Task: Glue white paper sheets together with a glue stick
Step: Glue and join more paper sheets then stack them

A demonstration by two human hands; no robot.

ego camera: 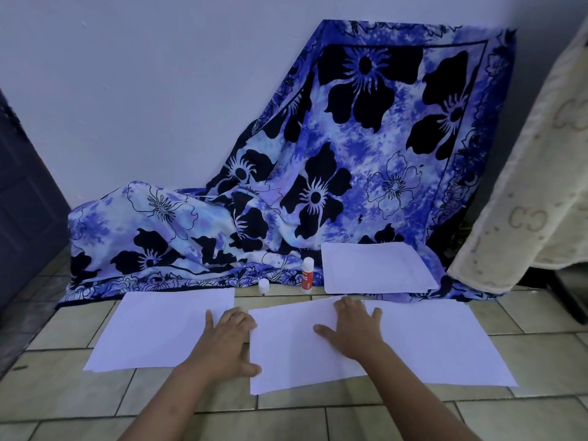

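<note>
Pale rectangular floor tiles (95, 405) with dark grout run up to a plain white painted wall (143, 90) at 12 o'clock in what appears to be a room in a private home. White paper sheets (159, 329) are spread directly on the tiles. A blue-and-black floral cloth (366, 154) is draped against the wall from 11 to 1 o'clock, a cream patterned blanket (534, 186) hangs at 3 o'clock, and a dark panelled door (28, 202) stands at 9 o'clock.

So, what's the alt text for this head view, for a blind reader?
Left hand and right hand rest flat on white paper sheets on a tiled floor; a glue stick, small white cap and blue floral cloth sit behind.
</note>
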